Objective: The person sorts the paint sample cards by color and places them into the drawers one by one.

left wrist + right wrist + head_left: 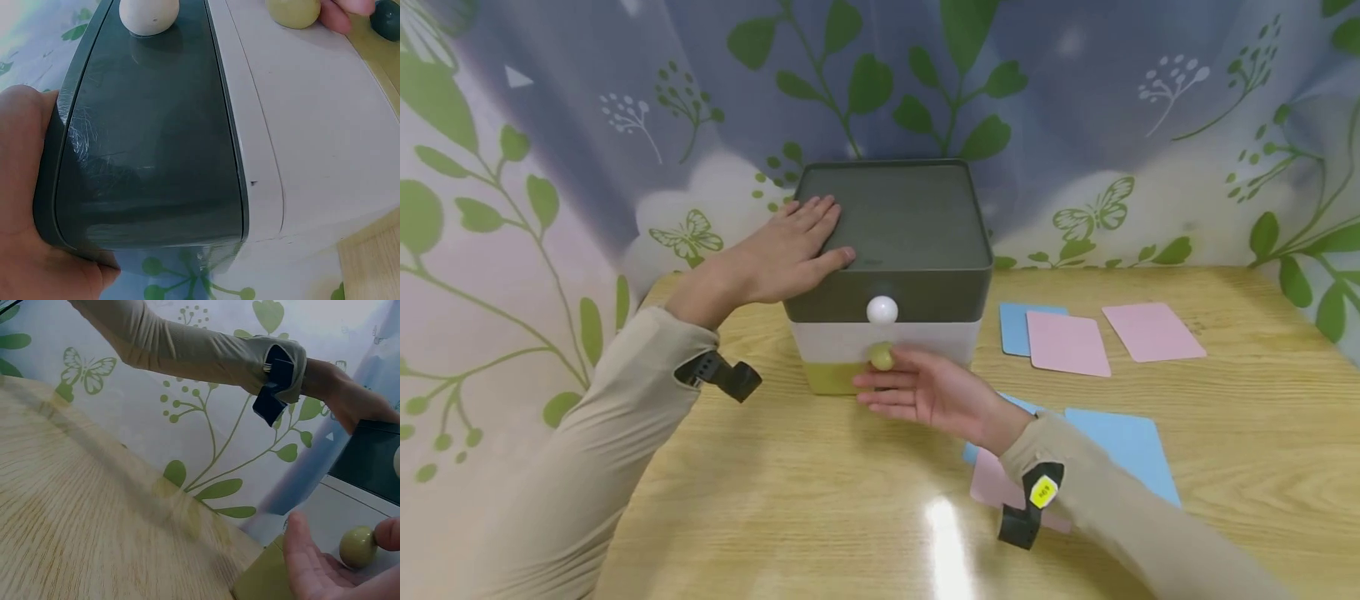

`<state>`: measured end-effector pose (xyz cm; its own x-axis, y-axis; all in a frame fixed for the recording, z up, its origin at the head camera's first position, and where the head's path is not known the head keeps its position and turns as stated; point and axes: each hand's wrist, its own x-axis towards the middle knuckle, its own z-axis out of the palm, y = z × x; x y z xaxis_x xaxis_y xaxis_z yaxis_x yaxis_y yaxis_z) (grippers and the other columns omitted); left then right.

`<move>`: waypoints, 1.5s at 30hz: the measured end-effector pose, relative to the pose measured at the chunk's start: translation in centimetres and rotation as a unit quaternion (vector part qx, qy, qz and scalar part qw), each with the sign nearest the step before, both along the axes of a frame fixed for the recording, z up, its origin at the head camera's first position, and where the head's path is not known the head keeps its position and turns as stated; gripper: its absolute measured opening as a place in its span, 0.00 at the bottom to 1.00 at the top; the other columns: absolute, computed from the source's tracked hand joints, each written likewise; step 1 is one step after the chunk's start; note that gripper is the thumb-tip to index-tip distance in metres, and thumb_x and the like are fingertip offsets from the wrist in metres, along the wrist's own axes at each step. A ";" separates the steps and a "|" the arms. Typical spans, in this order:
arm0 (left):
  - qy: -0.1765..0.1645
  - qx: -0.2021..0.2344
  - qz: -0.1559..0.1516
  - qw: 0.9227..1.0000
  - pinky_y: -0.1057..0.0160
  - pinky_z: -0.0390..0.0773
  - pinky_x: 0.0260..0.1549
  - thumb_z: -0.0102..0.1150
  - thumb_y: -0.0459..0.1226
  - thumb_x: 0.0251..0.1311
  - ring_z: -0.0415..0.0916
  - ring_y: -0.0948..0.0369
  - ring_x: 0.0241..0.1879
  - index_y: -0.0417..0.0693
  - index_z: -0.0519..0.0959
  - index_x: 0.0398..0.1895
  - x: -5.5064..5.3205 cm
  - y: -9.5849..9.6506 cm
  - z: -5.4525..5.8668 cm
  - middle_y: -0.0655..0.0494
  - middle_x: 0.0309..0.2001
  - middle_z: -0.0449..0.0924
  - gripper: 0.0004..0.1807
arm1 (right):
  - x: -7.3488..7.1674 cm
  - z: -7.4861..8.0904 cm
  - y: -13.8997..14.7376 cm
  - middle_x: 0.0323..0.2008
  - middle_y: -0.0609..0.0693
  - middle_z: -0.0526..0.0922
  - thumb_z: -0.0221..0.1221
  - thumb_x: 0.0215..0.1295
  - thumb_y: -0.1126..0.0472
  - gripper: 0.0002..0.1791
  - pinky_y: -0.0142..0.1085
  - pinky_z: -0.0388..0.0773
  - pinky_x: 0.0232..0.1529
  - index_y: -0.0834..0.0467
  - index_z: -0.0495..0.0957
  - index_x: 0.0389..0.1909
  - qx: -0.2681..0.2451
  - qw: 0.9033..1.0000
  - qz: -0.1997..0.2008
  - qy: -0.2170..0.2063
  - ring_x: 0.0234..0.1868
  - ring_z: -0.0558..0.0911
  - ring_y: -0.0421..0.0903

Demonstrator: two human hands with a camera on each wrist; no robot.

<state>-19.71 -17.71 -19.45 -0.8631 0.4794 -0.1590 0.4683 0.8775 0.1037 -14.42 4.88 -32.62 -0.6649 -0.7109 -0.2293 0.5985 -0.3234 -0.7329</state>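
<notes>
A small drawer box with a dark green lid [910, 217] stands upright before me. Its front has a white ball knob [882, 310] on the dark drawer and a yellow-green knob [881, 357] on the white drawer [337, 100] below. My left hand [782, 250] rests on the lid's left side, fingers spread and thumb along the front edge. At the yellow-green knob my right hand [940, 392] pinches with thumb and finger; its other fingers extend below. In the left wrist view a dark knob [386, 20] shows by the right fingertips.
Pink cards [1153, 331] and blue cards [1127, 446] lie right of the box on the wooden table [760, 517], some partly under my right forearm. Behind hangs a leaf-patterned curtain [1037, 100], close to the box's back.
</notes>
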 end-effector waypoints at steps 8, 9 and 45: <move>0.002 0.008 -0.005 1.000 0.51 0.29 0.72 0.27 0.55 0.75 0.26 0.49 0.75 0.35 0.35 0.75 -0.3 -0.1 0.1 0.40 0.76 0.29 0.40 | -0.1 0.0 -0.3 0.47 0.61 0.81 0.42 0.78 0.59 0.15 0.41 0.73 0.59 0.67 0.67 0.52 0.005 1.000 -0.014 -0.004 0.57 0.78 0.57; 0.002 0.008 -0.005 1.000 0.51 0.29 0.72 0.27 0.55 0.75 0.26 0.49 0.75 0.35 0.35 0.75 -0.3 -0.2 0.0 0.40 0.76 0.29 0.40 | -0.1 0.0 -0.3 0.47 0.61 0.81 0.42 0.78 0.59 0.15 0.41 0.73 0.60 0.68 0.67 0.52 0.002 1.000 -0.015 -0.004 0.58 0.77 0.57; 0.011 0.000 -0.007 1.000 0.50 0.30 0.72 0.26 0.54 0.75 0.27 0.48 0.75 0.35 0.35 0.75 0.1 0.0 -0.1 0.40 0.76 0.30 0.39 | 8.7 -0.8 0.4 0.44 0.57 0.83 0.49 0.75 0.55 0.17 0.43 0.75 0.58 0.66 0.72 0.51 -0.030 0.998 0.050 0.025 0.50 0.83 0.51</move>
